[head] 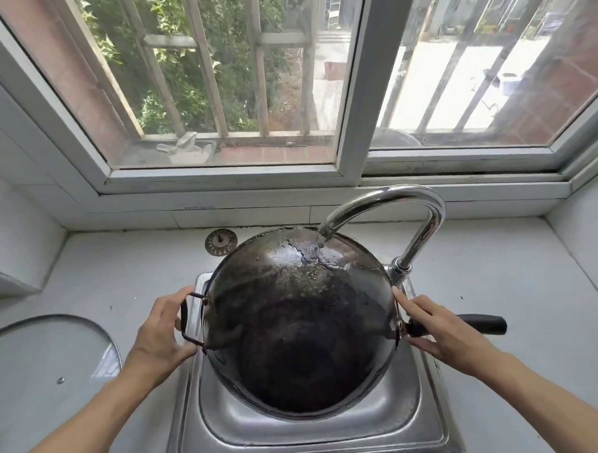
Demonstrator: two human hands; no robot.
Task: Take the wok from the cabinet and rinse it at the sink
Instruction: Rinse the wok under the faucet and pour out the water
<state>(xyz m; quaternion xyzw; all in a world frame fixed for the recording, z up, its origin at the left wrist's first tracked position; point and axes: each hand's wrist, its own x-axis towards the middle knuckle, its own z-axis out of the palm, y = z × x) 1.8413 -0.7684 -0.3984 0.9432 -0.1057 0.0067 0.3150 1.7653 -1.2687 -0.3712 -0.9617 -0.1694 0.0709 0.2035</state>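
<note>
A black wok [302, 329] sits tilted in the steel sink [395, 424], its dark wet surface facing me. Water runs from the chrome faucet [424, 214] onto the wok's far part and spreads there. My left hand [162, 335] grips the wire loop handle [188, 320] on the wok's left side, fingers above and thumb below. My right hand [446, 336] lies over the base of the long black handle [483, 324], fingers stretched along the rim and thumb beneath the handle.
A glass lid [46, 357] lies on the white counter [114, 268] to the left. A metal sink strainer [221, 241] rests on the counter behind the sink. A barred window [233, 92] and its sill run along the back.
</note>
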